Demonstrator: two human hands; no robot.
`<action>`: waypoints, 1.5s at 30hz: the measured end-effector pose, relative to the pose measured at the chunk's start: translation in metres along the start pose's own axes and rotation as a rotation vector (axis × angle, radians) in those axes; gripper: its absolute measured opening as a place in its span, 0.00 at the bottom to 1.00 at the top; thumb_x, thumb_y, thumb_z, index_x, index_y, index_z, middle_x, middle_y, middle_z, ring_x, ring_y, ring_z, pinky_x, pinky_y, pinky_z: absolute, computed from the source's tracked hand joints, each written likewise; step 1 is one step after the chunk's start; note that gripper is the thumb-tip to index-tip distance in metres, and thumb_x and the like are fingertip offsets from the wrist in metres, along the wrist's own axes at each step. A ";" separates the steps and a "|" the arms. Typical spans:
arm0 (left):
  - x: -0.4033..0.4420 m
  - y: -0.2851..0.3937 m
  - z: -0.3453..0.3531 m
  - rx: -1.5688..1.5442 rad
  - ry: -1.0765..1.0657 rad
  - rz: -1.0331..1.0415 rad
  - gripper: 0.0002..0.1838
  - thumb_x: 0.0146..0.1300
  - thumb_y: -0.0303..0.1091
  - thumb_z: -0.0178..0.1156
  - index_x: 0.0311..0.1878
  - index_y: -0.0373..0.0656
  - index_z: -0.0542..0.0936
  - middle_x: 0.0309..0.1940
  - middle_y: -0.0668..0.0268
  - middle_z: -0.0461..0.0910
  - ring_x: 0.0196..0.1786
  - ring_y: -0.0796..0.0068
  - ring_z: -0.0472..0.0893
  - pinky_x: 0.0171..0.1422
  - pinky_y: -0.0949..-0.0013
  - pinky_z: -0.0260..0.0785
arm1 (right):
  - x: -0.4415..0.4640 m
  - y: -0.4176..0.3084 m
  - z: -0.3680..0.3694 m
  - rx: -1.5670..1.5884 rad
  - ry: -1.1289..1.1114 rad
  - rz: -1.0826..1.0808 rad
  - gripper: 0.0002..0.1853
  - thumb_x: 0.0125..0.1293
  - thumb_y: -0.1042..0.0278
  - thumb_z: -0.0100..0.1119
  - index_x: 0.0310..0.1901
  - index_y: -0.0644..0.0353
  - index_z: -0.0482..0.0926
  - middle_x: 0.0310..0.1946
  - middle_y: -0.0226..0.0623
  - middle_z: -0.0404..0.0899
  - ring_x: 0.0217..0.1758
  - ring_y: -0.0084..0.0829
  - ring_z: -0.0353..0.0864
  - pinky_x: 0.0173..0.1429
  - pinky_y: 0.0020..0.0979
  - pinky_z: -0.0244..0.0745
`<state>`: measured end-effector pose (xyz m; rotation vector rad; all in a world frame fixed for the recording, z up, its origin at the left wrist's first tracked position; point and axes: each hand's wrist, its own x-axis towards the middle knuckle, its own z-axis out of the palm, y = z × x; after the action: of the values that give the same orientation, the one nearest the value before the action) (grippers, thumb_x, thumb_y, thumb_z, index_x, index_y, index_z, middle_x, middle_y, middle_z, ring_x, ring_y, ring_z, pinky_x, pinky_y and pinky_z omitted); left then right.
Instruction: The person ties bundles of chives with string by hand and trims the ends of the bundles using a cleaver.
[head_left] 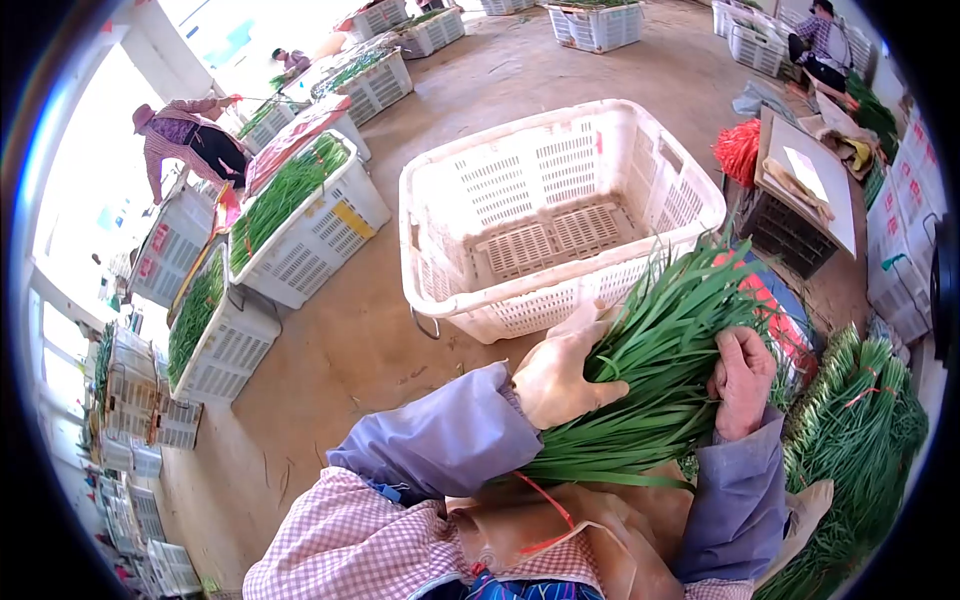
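A loose bunch of Chinese chives (660, 370), long flat green leaves, lies across my lap over a tan apron (600, 510). My left hand (565, 375), in what looks like a pale glove, grips the left side of the bunch; its thumb lies over the leaves and the fingertips are partly hidden. On the other side my right hand (742, 382) is closed, fingers curled against the leaf edges. Just beyond the bunch stands a large white plastic crate (440, 290) with nothing in it. Tied chive bundles (860, 430) are piled to my right.
Crates of chives (330, 240) line the left, where a person in a checked top (190, 145) leans over. Red ties (738, 150) hang near a dark crate topped by a board (820, 190). Another person (825, 50) sits at the back right. White sacks (905, 230) stand along the right.
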<state>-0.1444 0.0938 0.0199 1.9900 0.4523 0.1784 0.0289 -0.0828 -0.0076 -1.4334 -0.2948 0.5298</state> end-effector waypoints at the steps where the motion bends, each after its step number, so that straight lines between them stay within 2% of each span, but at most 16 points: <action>1: 0.000 0.000 -0.001 0.008 -0.009 0.009 0.43 0.51 0.37 0.70 0.71 0.35 0.67 0.68 0.41 0.67 0.73 0.45 0.65 0.76 0.57 0.59 | 0.001 0.007 -0.003 -0.001 0.005 -0.027 0.08 0.71 0.66 0.61 0.36 0.59 0.79 0.14 0.21 0.66 0.13 0.13 0.59 0.17 0.22 0.53; 7: 0.007 -0.021 0.005 0.198 0.055 0.157 0.44 0.54 0.45 0.67 0.72 0.34 0.65 0.60 0.40 0.75 0.65 0.45 0.74 0.71 0.56 0.65 | 0.016 0.033 -0.018 -0.298 0.171 -0.392 0.03 0.70 0.76 0.59 0.40 0.66 0.79 0.29 0.24 0.78 0.31 0.12 0.71 0.37 0.17 0.67; 8: 0.007 -0.021 0.005 0.164 0.040 0.129 0.42 0.53 0.41 0.68 0.70 0.33 0.67 0.62 0.42 0.73 0.66 0.46 0.72 0.71 0.56 0.64 | 0.025 0.040 -0.024 -0.367 0.269 -0.514 0.04 0.71 0.73 0.58 0.39 0.65 0.79 0.23 0.23 0.75 0.25 0.12 0.69 0.31 0.18 0.64; 10: 0.005 -0.011 0.001 0.093 0.010 0.068 0.39 0.52 0.34 0.72 0.67 0.32 0.70 0.66 0.44 0.69 0.69 0.47 0.69 0.73 0.58 0.62 | 0.015 0.010 -0.027 -0.132 0.177 -0.175 0.08 0.73 0.68 0.57 0.39 0.63 0.80 0.17 0.22 0.71 0.19 0.13 0.64 0.25 0.20 0.58; 14: 0.004 -0.004 0.001 0.213 0.033 0.148 0.43 0.49 0.35 0.73 0.68 0.33 0.69 0.64 0.43 0.70 0.69 0.43 0.68 0.73 0.56 0.62 | 0.010 -0.007 -0.010 -0.318 -0.072 -0.034 0.13 0.74 0.62 0.55 0.35 0.61 0.80 0.14 0.22 0.66 0.15 0.14 0.60 0.21 0.24 0.52; 18: -0.006 0.013 -0.009 0.288 0.030 0.103 0.39 0.50 0.38 0.70 0.66 0.33 0.71 0.62 0.41 0.71 0.63 0.44 0.73 0.67 0.54 0.68 | 0.020 0.013 -0.007 -0.467 0.004 -0.262 0.10 0.72 0.69 0.54 0.35 0.66 0.78 0.22 0.28 0.73 0.22 0.17 0.65 0.26 0.25 0.58; 20: -0.007 0.001 0.002 0.285 0.114 0.182 0.37 0.49 0.39 0.69 0.63 0.36 0.72 0.44 0.45 0.82 0.52 0.46 0.81 0.59 0.52 0.72 | 0.028 0.029 -0.016 -0.600 0.007 -0.583 0.10 0.72 0.69 0.54 0.36 0.68 0.77 0.27 0.31 0.75 0.30 0.22 0.70 0.35 0.26 0.66; 25: -0.006 0.006 0.004 0.203 -0.014 0.037 0.44 0.49 0.38 0.70 0.70 0.34 0.65 0.53 0.43 0.78 0.59 0.44 0.77 0.65 0.50 0.68 | 0.045 0.043 -0.054 -0.533 0.235 -0.503 0.11 0.73 0.68 0.53 0.41 0.68 0.79 0.28 0.35 0.76 0.35 0.27 0.73 0.44 0.28 0.71; 27: -0.002 -0.006 0.012 0.235 0.088 0.149 0.46 0.49 0.40 0.72 0.70 0.34 0.64 0.57 0.42 0.76 0.61 0.43 0.76 0.65 0.49 0.68 | 0.044 0.037 -0.072 -0.482 0.342 -0.315 0.14 0.77 0.65 0.50 0.53 0.67 0.78 0.36 0.32 0.80 0.38 0.26 0.75 0.47 0.28 0.71; 30: -0.003 -0.002 -0.003 0.296 0.092 0.259 0.51 0.46 0.45 0.75 0.71 0.33 0.62 0.64 0.41 0.70 0.65 0.43 0.72 0.70 0.51 0.65 | 0.025 0.022 -0.096 -0.427 0.362 -0.425 0.15 0.77 0.64 0.50 0.53 0.68 0.78 0.35 0.32 0.80 0.36 0.25 0.74 0.45 0.28 0.71; 31: -0.003 -0.001 -0.008 0.344 0.090 0.321 0.52 0.45 0.46 0.76 0.71 0.34 0.63 0.64 0.40 0.70 0.66 0.42 0.72 0.71 0.52 0.64 | -0.019 -0.010 -0.040 -0.359 0.487 -0.476 0.15 0.75 0.64 0.51 0.50 0.68 0.80 0.29 0.33 0.77 0.34 0.26 0.73 0.43 0.29 0.72; 33: 0.001 -0.005 -0.002 0.416 0.109 0.382 0.53 0.44 0.46 0.77 0.72 0.34 0.63 0.64 0.41 0.71 0.66 0.44 0.72 0.73 0.54 0.63 | -0.064 -0.019 -0.009 -0.485 0.204 -0.734 0.18 0.70 0.59 0.57 0.49 0.67 0.80 0.34 0.38 0.81 0.37 0.34 0.79 0.47 0.35 0.75; 35: 0.006 -0.011 0.001 0.392 0.128 0.337 0.54 0.43 0.41 0.78 0.73 0.34 0.62 0.63 0.43 0.72 0.67 0.48 0.73 0.72 0.55 0.65 | -0.074 -0.042 0.015 -1.004 -0.440 -1.016 0.33 0.60 0.44 0.65 0.56 0.66 0.76 0.44 0.44 0.81 0.50 0.49 0.79 0.64 0.57 0.64; 38: 0.008 -0.011 -0.009 0.279 0.156 0.072 0.53 0.44 0.33 0.78 0.74 0.35 0.61 0.63 0.45 0.74 0.66 0.52 0.74 0.71 0.58 0.66 | -0.096 0.006 0.042 -1.315 -0.499 -0.753 0.41 0.52 0.39 0.68 0.60 0.64 0.73 0.47 0.45 0.77 0.51 0.46 0.75 0.65 0.53 0.62; 41: 0.016 -0.033 -0.008 0.269 0.210 0.118 0.50 0.48 0.40 0.75 0.73 0.33 0.61 0.59 0.41 0.76 0.64 0.49 0.76 0.69 0.59 0.68 | -0.107 0.031 0.033 -1.186 -0.494 -0.659 0.41 0.52 0.40 0.68 0.60 0.64 0.73 0.44 0.43 0.74 0.46 0.44 0.74 0.59 0.48 0.68; 45: 0.022 -0.028 -0.017 -0.023 0.148 -0.046 0.43 0.52 0.29 0.73 0.70 0.31 0.64 0.52 0.49 0.81 0.54 0.62 0.82 0.61 0.64 0.74 | -0.115 0.042 0.032 -1.155 -0.426 -0.676 0.42 0.51 0.39 0.69 0.60 0.63 0.73 0.38 0.41 0.72 0.44 0.42 0.74 0.49 0.43 0.73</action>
<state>-0.1361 0.1272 0.0008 1.9497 0.5879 0.3024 -0.0920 -0.1125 -0.0314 -2.1352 -1.5504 0.0466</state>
